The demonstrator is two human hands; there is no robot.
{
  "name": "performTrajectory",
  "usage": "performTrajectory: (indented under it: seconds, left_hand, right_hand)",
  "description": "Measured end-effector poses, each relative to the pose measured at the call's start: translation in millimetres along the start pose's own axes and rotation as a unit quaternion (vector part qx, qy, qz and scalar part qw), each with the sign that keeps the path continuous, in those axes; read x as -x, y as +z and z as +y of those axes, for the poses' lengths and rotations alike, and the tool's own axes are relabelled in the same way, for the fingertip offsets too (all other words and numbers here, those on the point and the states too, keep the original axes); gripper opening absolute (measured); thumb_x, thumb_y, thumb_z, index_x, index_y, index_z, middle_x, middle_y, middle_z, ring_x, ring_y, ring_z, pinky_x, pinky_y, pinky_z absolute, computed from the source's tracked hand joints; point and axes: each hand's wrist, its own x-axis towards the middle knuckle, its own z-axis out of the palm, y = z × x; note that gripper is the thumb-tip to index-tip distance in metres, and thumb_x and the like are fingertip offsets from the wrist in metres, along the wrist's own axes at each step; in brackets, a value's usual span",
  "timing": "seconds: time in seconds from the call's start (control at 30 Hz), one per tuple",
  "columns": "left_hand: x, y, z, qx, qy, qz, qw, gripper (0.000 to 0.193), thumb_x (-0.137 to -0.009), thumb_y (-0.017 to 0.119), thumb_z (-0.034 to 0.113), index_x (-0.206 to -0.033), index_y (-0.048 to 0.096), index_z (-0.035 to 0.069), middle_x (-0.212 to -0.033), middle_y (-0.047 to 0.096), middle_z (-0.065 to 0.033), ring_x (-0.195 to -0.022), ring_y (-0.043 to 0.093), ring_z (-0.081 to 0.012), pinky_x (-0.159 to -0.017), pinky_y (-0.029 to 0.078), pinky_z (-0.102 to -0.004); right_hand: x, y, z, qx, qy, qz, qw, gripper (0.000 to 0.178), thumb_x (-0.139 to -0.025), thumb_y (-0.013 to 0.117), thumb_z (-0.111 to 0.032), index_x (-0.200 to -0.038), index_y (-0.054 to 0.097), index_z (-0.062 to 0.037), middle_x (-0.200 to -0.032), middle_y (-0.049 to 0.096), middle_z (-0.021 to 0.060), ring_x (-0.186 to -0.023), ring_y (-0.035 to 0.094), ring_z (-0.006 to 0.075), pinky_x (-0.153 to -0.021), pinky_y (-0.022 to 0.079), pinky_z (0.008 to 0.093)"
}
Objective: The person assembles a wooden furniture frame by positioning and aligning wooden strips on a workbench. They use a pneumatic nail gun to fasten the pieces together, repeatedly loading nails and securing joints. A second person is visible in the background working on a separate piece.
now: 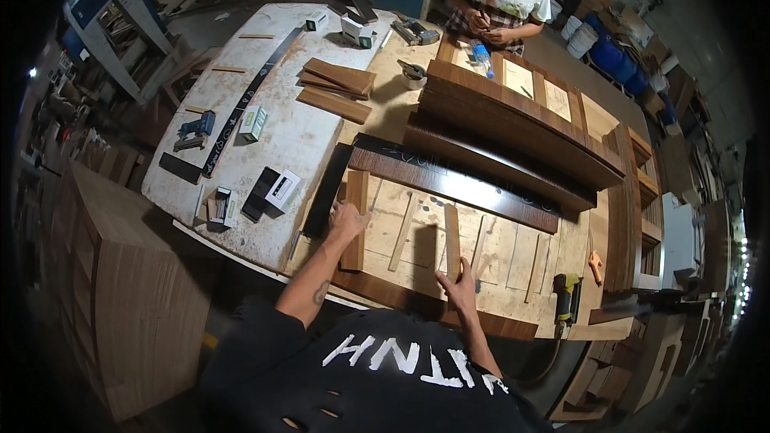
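Note:
My left hand (pixel 346 223) grips a brown wooden board (pixel 354 246) that stands crosswise at the left end of a frame on the table. With thumb and fingers on its near end, my right hand (pixel 460 292) holds a narrower wooden slat (pixel 452 236). Both pieces lie between a dark glossy board (pixel 473 190) on the far side and a brown board (pixel 497 321) along the near edge. Thin strips, one of them a light wooden strip (pixel 403 232), lie on the pale worktop between and beside my hands.
To the right rests a green-black nail gun (pixel 568 298) with a hose, near an orange tool (pixel 595 266). Long dark boards (pixel 513 124) are stacked beyond. Loose planks (pixel 337 80), small boxes (pixel 254 123) and a blue nail gun (pixel 195 131) lie leftward. A co-worker (pixel 501 0) stands across the table.

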Motion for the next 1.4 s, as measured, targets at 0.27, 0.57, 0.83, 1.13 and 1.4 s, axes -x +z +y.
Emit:
performTrajectory:
  seconds: [0.27, 0.57, 0.83, 1.13, 1.4]
  left_hand:
    - [11, 34, -13, -0.049, 0.062, 0.070, 0.994, 0.096, -0.086, 0.075, 0.041, -0.147, 0.027, -0.015, -0.137, 0.042, -0.0316, -0.127, 0.045, -0.0478, -0.104, 0.046, -0.0508]
    - [0, 40, -32, -0.091, 0.063, 0.120, 0.987, 0.080, -0.095, 0.062, 0.040, -0.152, 0.030, -0.007, -0.153, 0.031, -0.0261, -0.137, 0.034, -0.0434, -0.113, 0.029, -0.0562]
    - [3, 44, -51, -0.130, 0.051, 0.171, 0.975, 0.084, -0.098, 0.054, 0.047, -0.161, 0.021, 0.001, -0.168, 0.008, -0.0273, -0.155, 0.006, -0.0419, -0.120, 0.003, -0.0666]
    - [-17, 50, -49, -0.137, 0.100, 0.156, 0.973, 0.074, -0.102, 0.050, 0.038, -0.161, 0.023, 0.002, -0.170, 0.008, -0.0186, -0.157, 0.005, -0.0358, -0.120, 0.001, -0.0662]
    - [-128, -4, 7, -0.034, 0.195, 0.267, 0.943, 0.069, -0.097, 0.055, 0.035, -0.152, 0.037, -0.004, -0.161, 0.027, -0.0291, -0.151, 0.022, -0.0431, -0.120, 0.011, -0.0631]
  right_hand:
    - [-47, 57, 8, 0.277, -0.090, 0.067, 0.954, 0.087, -0.084, 0.075, -0.042, -0.148, 0.036, 0.0025, -0.119, 0.058, 0.0336, -0.109, 0.058, 0.0487, -0.089, 0.053, 0.0545]
    - [-57, 87, -11, 0.284, -0.143, 0.020, 0.948, 0.082, -0.080, 0.081, -0.030, -0.143, 0.037, -0.0047, -0.109, 0.053, 0.0318, -0.101, 0.058, 0.0488, -0.083, 0.054, 0.0523]
    - [-54, 92, -14, 0.273, -0.169, -0.017, 0.947, 0.087, -0.079, 0.083, -0.032, -0.146, 0.036, -0.0054, -0.117, 0.051, 0.0323, -0.107, 0.057, 0.0493, -0.086, 0.054, 0.0516]
    - [-52, 104, -16, 0.268, -0.149, 0.009, 0.952, 0.087, -0.077, 0.084, -0.029, -0.146, 0.036, -0.0049, -0.120, 0.048, 0.0327, -0.110, 0.053, 0.0483, -0.087, 0.052, 0.0508]
    - [-61, 97, -18, 0.266, -0.169, -0.003, 0.949, 0.089, -0.078, 0.085, -0.029, -0.148, 0.034, -0.0063, -0.117, 0.049, 0.0310, -0.102, 0.055, 0.0469, -0.084, 0.053, 0.0514]
